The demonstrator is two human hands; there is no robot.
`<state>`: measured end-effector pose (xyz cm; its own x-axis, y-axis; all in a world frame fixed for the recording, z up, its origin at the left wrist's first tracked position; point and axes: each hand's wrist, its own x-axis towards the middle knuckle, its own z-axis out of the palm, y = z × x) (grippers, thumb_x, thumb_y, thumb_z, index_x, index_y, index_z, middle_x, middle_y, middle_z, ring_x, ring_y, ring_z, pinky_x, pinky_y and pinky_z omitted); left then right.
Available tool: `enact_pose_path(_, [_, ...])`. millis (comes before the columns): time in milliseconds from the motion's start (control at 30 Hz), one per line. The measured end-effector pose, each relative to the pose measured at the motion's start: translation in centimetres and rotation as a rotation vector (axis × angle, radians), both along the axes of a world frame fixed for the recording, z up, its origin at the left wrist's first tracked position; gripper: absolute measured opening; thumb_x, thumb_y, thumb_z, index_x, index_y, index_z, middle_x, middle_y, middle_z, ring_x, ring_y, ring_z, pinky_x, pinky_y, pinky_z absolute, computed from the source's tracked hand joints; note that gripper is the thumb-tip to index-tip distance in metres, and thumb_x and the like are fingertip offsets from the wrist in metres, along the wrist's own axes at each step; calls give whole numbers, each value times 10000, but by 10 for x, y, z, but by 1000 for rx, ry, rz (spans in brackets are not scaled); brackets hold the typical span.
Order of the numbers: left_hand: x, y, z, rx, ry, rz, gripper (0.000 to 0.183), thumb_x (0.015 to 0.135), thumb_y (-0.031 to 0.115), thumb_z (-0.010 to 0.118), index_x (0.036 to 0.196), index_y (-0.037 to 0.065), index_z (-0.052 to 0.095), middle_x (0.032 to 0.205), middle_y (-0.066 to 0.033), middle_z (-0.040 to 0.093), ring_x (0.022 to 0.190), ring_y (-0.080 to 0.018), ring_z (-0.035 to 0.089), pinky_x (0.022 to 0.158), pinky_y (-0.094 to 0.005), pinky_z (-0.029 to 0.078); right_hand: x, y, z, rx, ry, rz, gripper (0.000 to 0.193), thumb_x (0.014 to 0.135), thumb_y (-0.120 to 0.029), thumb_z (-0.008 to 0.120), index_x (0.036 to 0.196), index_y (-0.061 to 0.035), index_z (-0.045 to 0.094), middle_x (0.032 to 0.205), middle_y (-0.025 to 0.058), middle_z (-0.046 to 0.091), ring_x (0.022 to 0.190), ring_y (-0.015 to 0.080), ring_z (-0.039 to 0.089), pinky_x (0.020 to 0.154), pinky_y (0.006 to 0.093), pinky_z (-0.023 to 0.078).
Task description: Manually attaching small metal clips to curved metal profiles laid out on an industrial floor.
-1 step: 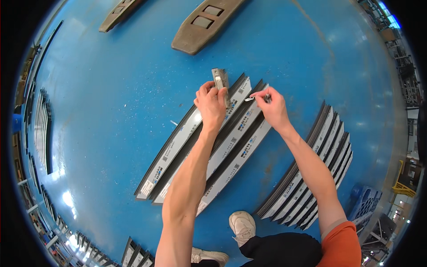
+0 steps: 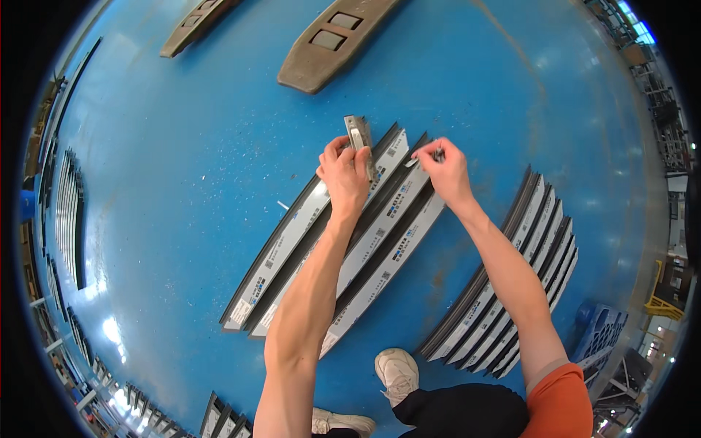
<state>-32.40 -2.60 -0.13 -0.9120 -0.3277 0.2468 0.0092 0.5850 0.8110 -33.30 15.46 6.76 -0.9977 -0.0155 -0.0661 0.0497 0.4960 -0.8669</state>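
Observation:
My left hand [image 2: 345, 179] is closed around a short, worn grey metal block [image 2: 354, 130] with a raised light part on its face. It is held above the upper end of the leftmost long profile [image 2: 285, 230]. My right hand [image 2: 447, 171] pinches a small pale, flat-tipped piece [image 2: 412, 163], with a small dark part showing between its fingers [image 2: 438, 155]; its exact kind cannot be made out. The piece lies over the upper end of the middle profile [image 2: 387, 219]. The profiles are dark with white printed film on top, lying side by side. Below my right hand is the third profile [image 2: 409, 244].
A denser stack of similar profiles [image 2: 504, 292] lies to the right, beside my right forearm. Two brown slotted boards [image 2: 296, 69] sit at the far side. More profiles [image 2: 69, 219] lie at left, and a blue plastic crate [image 2: 602, 332] stands at right. The floor [image 2: 182, 146] is blue.

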Motion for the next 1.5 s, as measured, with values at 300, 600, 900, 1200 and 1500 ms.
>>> enact_pose_path(300, [-12, 63, -1, 69, 88, -97, 257, 935, 203, 683, 799, -12, 721, 1274, -129, 600, 981, -267, 540, 931, -393, 408, -72, 5, -39, 233, 391, 104, 113, 850, -36, 693, 958, -70, 696, 932, 54, 645, 746, 215, 600, 697, 339, 496])
enact_pose_path(600, [-6, 57, -4, 163, 108, -114, 252, 916, 143, 702, 752, -49, 692, 1301, -162, 587, 935, -258, 538, 859, -357, 471, -69, 5, -50, 396, 423, 171, 84, 839, -40, 717, 916, -75, 718, 916, 43, 601, 790, 232, 592, 725, 343, 507])
enact_pose_path(900, [-8, 57, -8, 104, 133, -116, 299, 930, 156, 701, 730, -61, 655, 1330, -156, 572, 959, -251, 532, 825, -337, 483, -74, 4, -57, 472, 454, 200, 77, 839, -54, 716, 911, -79, 710, 939, 45, 606, 824, 247, 606, 750, 365, 516])
enact_pose_path(1200, [-7, 55, -6, 103, 126, -111, 300, 921, 137, 704, 706, -60, 634, 1320, -155, 580, 961, -254, 531, 829, -340, 483, -73, 3, -57, 590, 467, 274, 87, 867, -75, 686, 939, -74, 638, 958, 56, 600, 863, 270, 605, 801, 390, 511])
enact_pose_path(1500, [-10, 58, -6, 80, 140, -116, 294, 919, 129, 700, 700, -54, 628, 1316, -152, 584, 961, -257, 531, 830, -342, 483, -74, 7, -60, 516, 501, 250, 86, 881, -37, 647, 950, -62, 602, 959, 75, 590, 842, 274, 585, 773, 389, 495])
